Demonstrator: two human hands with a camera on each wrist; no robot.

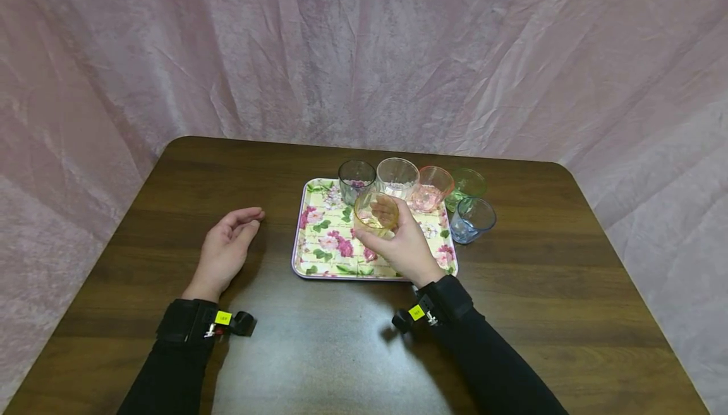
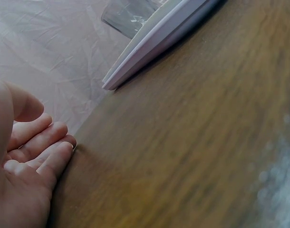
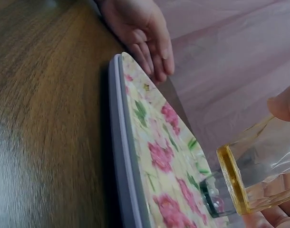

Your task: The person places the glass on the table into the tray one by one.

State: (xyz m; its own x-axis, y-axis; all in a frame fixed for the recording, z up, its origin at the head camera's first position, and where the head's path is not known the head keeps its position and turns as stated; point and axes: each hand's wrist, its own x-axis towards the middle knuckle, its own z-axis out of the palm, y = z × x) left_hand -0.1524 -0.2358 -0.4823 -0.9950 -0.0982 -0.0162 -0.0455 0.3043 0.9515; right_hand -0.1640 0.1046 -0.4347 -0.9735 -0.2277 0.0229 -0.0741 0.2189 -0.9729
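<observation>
My right hand [image 1: 411, 247] grips a yellow-tinted glass [image 1: 375, 213] around its side, over the flowered tray [image 1: 315, 257]. In the right wrist view the glass [image 3: 233, 180] shows its thick base, held above the tray surface. Behind it along the tray's back stand a grey glass [image 1: 356, 182], a clear glass [image 1: 397, 178] and a pink glass [image 1: 433, 189]. To the left of the tray, my left hand [image 1: 223, 252] rests on the table with its fingers loosely bent and nothing in them.
A green glass [image 1: 467, 189] and a blue glass [image 1: 473, 220] stand by the tray's right side, the blue one nearer me. All of this is on a brown wooden table [image 1: 318, 352]. A pink curtain [image 1: 341, 55] hangs behind the table's far edge.
</observation>
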